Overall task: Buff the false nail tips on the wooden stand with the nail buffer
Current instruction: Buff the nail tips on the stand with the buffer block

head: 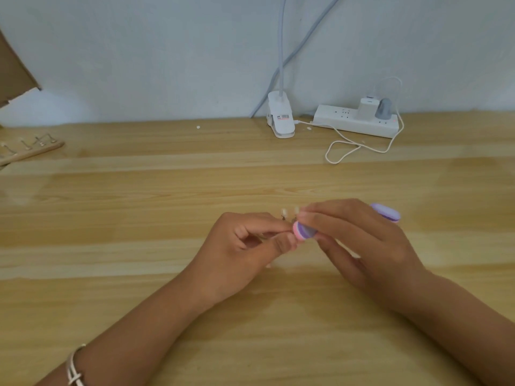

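My right hand (359, 246) grips a purple and pink nail buffer (305, 232); the buffer's far end sticks out behind the knuckles. The buffer's near end meets the fingertips of my left hand (239, 252), which pinch a small holder that is mostly hidden. Two pale false nail tips (289, 211) show just above those fingertips, blurred. A wooden stand (30, 150) with several metal clips lies at the table's far left edge, away from both hands.
The wooden table (139, 218) runs to a white wall. At the back stand a white clip-on lamp base (280, 118) and a white power strip (356, 121) with plugs and a looping white cable (351, 150). Cardboard (14, 71) is at upper left.
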The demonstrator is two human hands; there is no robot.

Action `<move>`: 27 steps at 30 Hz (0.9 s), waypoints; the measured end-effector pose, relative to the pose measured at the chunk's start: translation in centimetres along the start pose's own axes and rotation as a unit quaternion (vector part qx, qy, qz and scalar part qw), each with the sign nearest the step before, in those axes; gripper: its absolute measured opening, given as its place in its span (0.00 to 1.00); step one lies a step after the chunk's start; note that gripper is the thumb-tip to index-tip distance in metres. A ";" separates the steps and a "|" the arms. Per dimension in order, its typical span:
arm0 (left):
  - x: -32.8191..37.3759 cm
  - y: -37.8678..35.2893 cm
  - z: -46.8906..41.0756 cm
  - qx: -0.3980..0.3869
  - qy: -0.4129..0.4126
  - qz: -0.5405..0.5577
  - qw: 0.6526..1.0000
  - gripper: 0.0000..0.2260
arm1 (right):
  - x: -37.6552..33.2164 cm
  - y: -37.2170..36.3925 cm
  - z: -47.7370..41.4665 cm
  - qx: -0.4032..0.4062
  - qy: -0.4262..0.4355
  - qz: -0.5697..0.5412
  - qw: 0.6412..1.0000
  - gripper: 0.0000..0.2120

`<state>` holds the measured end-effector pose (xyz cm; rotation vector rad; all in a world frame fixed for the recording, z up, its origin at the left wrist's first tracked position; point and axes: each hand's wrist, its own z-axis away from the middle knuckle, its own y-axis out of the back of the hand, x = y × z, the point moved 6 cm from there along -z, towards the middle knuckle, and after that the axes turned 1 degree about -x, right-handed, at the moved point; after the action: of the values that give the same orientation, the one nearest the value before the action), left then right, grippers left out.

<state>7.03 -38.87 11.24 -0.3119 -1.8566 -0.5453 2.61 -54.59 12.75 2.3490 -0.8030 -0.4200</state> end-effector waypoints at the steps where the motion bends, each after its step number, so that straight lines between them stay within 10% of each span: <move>1: -0.1 0.0 0.0 0.000 0.008 0.008 1.000 0.05 | 0.4 0.2 0.0 0.000 -0.009 0.007 1.000 0.13; 27: -0.2 -1.2 0.1 -0.096 0.057 0.070 0.991 0.11 | -1.0 0.5 -0.2 0.037 0.025 0.027 0.999 0.12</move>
<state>6.48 -39.79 10.76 -0.5254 -1.6617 -0.6322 1.72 -54.22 13.28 2.3900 -0.8713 -0.3125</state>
